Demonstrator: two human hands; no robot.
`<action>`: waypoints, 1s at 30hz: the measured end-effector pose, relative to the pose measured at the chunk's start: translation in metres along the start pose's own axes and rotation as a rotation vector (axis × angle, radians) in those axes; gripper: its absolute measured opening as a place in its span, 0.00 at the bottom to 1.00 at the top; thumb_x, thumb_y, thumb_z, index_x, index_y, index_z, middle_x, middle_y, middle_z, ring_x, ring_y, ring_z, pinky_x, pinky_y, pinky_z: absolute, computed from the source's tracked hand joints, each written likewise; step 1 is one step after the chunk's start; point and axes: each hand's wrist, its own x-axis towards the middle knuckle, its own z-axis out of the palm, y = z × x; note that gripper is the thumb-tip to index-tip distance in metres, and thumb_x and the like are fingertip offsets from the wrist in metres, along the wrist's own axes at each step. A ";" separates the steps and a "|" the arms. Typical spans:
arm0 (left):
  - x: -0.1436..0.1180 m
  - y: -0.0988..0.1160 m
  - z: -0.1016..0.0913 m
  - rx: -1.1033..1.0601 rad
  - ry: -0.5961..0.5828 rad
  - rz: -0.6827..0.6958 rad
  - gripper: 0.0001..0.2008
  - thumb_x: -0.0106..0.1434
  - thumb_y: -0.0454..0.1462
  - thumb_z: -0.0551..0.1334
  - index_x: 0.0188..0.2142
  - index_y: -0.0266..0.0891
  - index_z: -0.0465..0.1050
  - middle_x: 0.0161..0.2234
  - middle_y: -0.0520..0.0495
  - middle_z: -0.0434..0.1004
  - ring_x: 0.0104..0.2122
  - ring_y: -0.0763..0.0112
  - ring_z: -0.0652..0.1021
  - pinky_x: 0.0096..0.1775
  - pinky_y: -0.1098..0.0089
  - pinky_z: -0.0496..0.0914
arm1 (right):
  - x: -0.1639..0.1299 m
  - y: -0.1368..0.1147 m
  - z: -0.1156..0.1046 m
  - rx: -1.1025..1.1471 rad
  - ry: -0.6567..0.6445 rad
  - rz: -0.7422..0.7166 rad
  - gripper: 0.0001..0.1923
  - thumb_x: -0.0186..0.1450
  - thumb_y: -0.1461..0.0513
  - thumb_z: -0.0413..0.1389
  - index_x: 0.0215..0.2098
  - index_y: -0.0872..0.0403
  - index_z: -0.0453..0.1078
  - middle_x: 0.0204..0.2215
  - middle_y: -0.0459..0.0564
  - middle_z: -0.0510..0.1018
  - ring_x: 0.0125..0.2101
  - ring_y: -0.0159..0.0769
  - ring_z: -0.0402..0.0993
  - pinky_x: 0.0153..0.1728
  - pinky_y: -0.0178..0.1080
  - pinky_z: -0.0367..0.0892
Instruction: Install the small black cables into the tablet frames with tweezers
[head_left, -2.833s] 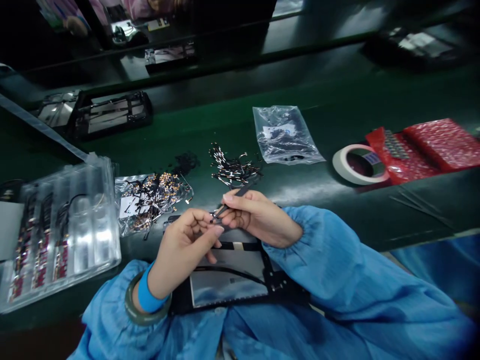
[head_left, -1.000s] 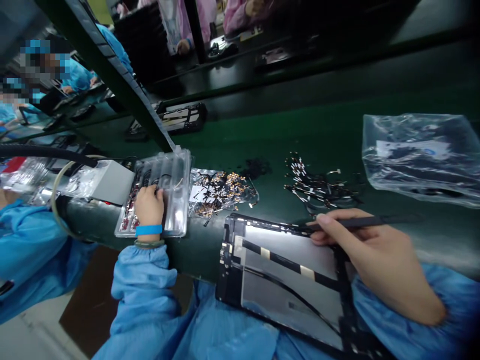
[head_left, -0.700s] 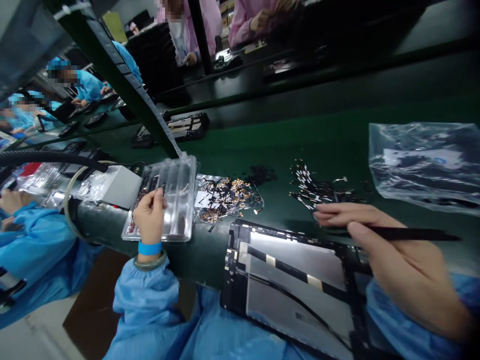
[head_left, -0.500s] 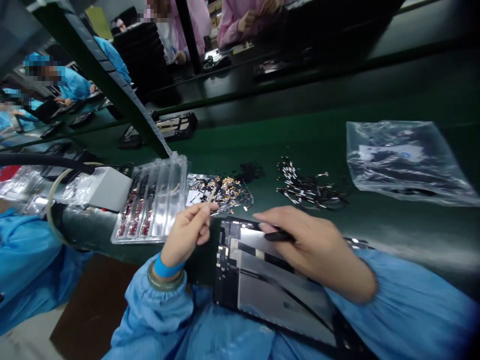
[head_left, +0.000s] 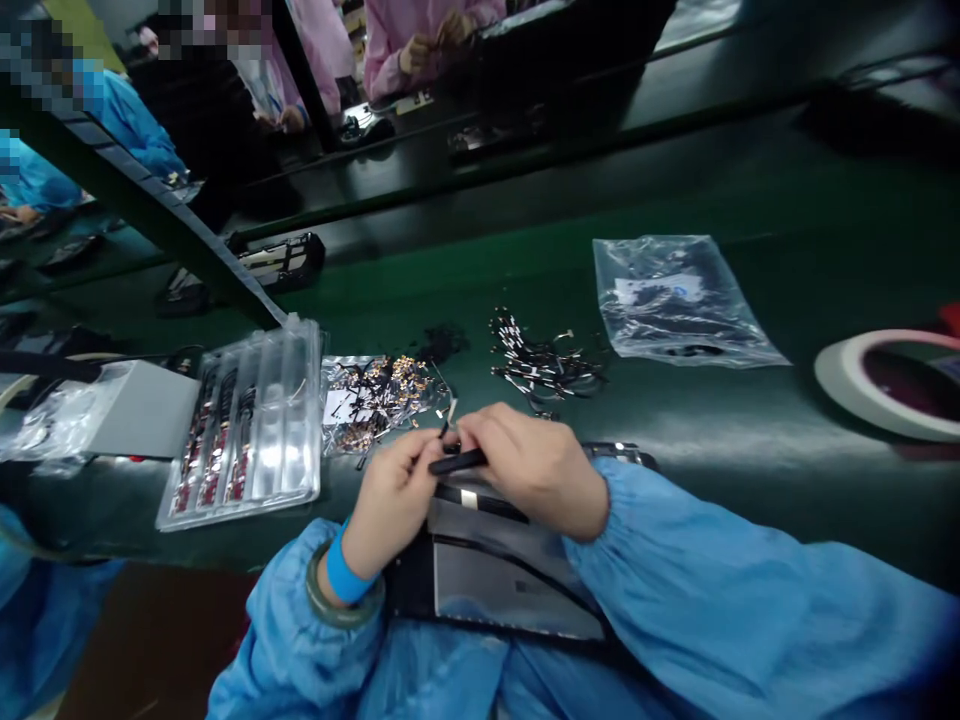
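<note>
Over a tablet with its inside exposed (head_left: pixel 495 565), my two hands meet at the fingertips. My left hand (head_left: pixel 397 500) is closed in a pinch on a small thin strip with a light end (head_left: pixel 451 410), perhaps a short flex cable. My right hand (head_left: pixel 532 465) is closed too, its fingertips at the same strip. A black stick-shaped tool (head_left: pixel 457 462) juts from the right hand's grip toward the left fingers. Just beyond the hands lie a pile of small gold-tipped cables (head_left: pixel 409 380) on a bag and a heap of black-and-white cables (head_left: pixel 536 355).
A clear compartment tray (head_left: pixel 281 420) with red-ended parts stands left, beside a white box (head_left: pixel 146 410). A clear plastic bag (head_left: pixel 675 300) lies at the back right, and a white tape roll (head_left: pixel 847 385) at the far right. Co-workers sit across the bench.
My right hand has moved left to meet my left hand, and its fingertips now touch the small strip. The camera view has shifted right, bringing the tape roll into sight.
</note>
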 end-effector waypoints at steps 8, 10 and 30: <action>0.004 0.014 -0.007 -0.729 -0.044 -0.366 0.16 0.53 0.41 0.71 0.40 0.34 0.80 0.26 0.47 0.78 0.26 0.78 0.75 0.27 0.81 0.71 | -0.007 0.000 -0.002 0.253 0.029 0.131 0.10 0.68 0.62 0.51 0.31 0.56 0.69 0.26 0.47 0.77 0.26 0.28 0.73 0.27 0.31 0.63; 0.003 0.016 -0.001 -0.738 -0.038 -0.364 0.14 0.51 0.40 0.72 0.36 0.35 0.81 0.28 0.46 0.80 0.29 0.76 0.78 0.33 0.80 0.73 | -0.004 -0.001 -0.002 0.332 0.036 0.174 0.09 0.68 0.62 0.51 0.33 0.56 0.71 0.27 0.48 0.78 0.28 0.28 0.74 0.28 0.30 0.65; -0.002 -0.004 0.014 0.446 0.481 0.595 0.05 0.62 0.30 0.61 0.37 0.40 0.72 0.36 0.49 0.74 0.39 0.73 0.75 0.41 0.70 0.71 | 0.002 -0.016 -0.001 0.041 0.083 -0.010 0.13 0.69 0.65 0.50 0.34 0.61 0.75 0.24 0.50 0.79 0.25 0.31 0.74 0.25 0.34 0.64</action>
